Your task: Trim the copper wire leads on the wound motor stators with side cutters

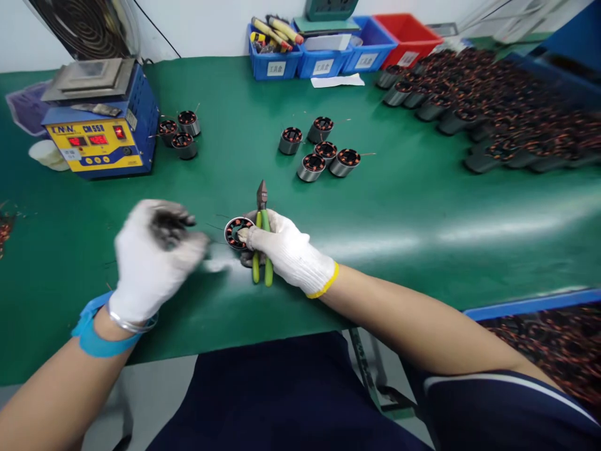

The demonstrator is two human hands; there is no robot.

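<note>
My right hand point(286, 247), in a white knit glove with a yellow cuff, is closed around a motor stator point(233, 232) with copper windings. Its thumb presses at the stator's central hole, and thin wire ends stick out to the left. The same hand also keeps green-handled cutting pliers point(265, 219) between its fingers, jaws pointing away from me. My left hand point(157, 250), gloved with a dark-stained palm, hovers left of the stator without touching it. Its fingers are half curled and blurred, with a gap between thumb and fingertips; nothing shows in them.
Several stators point(320, 150) stand beyond my right hand, and 3 more stators point(184, 145) beside the blue-yellow CM550 unit point(101, 141). Blue bins point(277, 67) and a red bin point(406, 37) line the wall. Stators point(498, 106) crowd the right; wire scraps point(5, 232) lie far left.
</note>
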